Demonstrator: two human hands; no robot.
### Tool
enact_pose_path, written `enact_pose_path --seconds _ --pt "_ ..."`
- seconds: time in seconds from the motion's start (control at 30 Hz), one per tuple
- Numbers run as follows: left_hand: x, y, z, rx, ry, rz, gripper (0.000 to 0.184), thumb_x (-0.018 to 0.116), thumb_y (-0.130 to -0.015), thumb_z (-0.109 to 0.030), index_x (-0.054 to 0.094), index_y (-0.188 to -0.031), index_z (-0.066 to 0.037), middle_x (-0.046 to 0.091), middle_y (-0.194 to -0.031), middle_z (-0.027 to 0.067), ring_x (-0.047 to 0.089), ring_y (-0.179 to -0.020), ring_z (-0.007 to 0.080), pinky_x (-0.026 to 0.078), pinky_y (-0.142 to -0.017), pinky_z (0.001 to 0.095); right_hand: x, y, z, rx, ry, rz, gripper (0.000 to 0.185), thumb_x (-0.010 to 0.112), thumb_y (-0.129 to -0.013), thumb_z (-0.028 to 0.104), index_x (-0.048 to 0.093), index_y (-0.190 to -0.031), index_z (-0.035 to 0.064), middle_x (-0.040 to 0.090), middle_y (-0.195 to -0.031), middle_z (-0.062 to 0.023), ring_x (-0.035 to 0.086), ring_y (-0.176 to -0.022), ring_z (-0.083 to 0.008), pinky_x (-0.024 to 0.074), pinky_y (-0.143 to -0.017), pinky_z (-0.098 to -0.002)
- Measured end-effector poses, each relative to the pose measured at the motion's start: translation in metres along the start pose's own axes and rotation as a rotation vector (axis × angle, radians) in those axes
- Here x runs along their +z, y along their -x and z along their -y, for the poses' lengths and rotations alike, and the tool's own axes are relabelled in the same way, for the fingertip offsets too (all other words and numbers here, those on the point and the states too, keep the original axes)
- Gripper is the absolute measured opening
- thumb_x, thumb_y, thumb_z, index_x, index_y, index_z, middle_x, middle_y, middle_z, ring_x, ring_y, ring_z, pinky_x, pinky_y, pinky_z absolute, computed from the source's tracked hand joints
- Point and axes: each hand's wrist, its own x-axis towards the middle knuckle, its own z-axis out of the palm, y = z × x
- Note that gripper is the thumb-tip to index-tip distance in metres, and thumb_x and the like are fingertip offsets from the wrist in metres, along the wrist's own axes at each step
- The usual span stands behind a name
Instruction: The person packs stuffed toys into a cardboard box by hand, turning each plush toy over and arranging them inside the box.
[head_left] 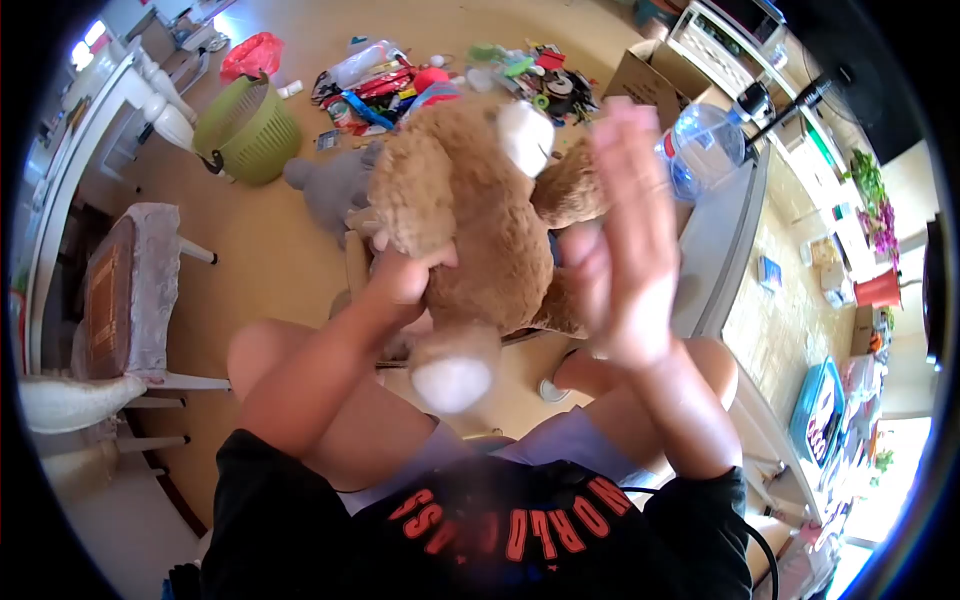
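A large brown teddy bear (485, 235) with white patches is held up in front of my knees. My left hand (408, 272) is wrapped round one of its limbs, fingers sunk in the fur. Raised beside the bear on the right is my right hand (630, 245), its fingers stretched upward and a little blurred, with nothing in it. Behind the bear a grey plush toy (335, 190) shows in part. What lies directly under the bear is mostly hidden.
A green basket (248, 130) stands at the left, near a red plastic bag (252, 56). Small items (550, 85) lie scattered on the floor ahead. At the right are a cardboard box (650, 80), a big clear bottle (706, 145) and a table (775, 320). A padded chair (130, 290) is left.
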Motion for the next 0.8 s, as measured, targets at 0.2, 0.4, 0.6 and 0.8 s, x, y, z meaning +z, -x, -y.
enact_pose_path --seconds 0.2,0.4,0.6,0.8 --pt "0.001 0.012 0.004 -0.111 -0.032 -0.012 0.064 0.062 -0.084 -0.004 0.045 -0.145 -0.008 0.057 -0.136 0.0059 0.059 -0.118 0.0206 0.05 -0.098 0.0383 0.034 0.035 -0.044 0.386 0.22 0.095 0.066 0.06 -0.095 0.042 0.045 -0.147 0.0047 0.047 -0.15 -0.0189 0.031 -0.148 -0.0371 0.007 -0.12 -0.0607" --pt "-0.013 -0.013 0.03 -0.142 0.196 -0.017 0.058 0.065 -0.086 -0.001 0.05 -0.141 -0.008 0.058 -0.131 0.0028 0.058 -0.117 0.0204 0.048 -0.098 0.0356 0.001 0.043 -0.047 1.037 -1.433 0.239 0.085 0.049 -0.097 0.061 0.034 -0.153 -0.0006 0.045 -0.151 -0.0154 0.048 -0.136 -0.027 0.0376 -0.114 -0.0403" --pt "-0.007 -0.018 0.031 0.053 0.016 -0.008 0.056 0.069 -0.081 0.003 0.055 -0.135 -0.005 0.06 -0.129 0.0037 0.055 -0.121 0.0193 0.045 -0.101 0.0338 0.009 0.031 -0.057 0.979 -1.564 0.396 0.094 0.072 -0.077 0.016 0.024 -0.156 0.0011 0.049 -0.143 -0.0126 0.048 -0.131 -0.0243 0.0357 -0.112 -0.0376" --pt "0.037 -0.021 -0.002 0.537 -0.4 -0.162 0.063 0.081 -0.074 0.001 0.051 -0.129 -0.002 0.063 -0.119 0.0081 0.058 -0.116 0.0174 0.046 -0.102 0.0346 0.034 0.027 -0.068 0.765 -1.25 0.27 0.099 0.084 -0.076 0.024 0.025 -0.152 0.0006 0.046 -0.142 -0.0115 0.045 -0.132 -0.0223 0.0343 -0.113 -0.0372"
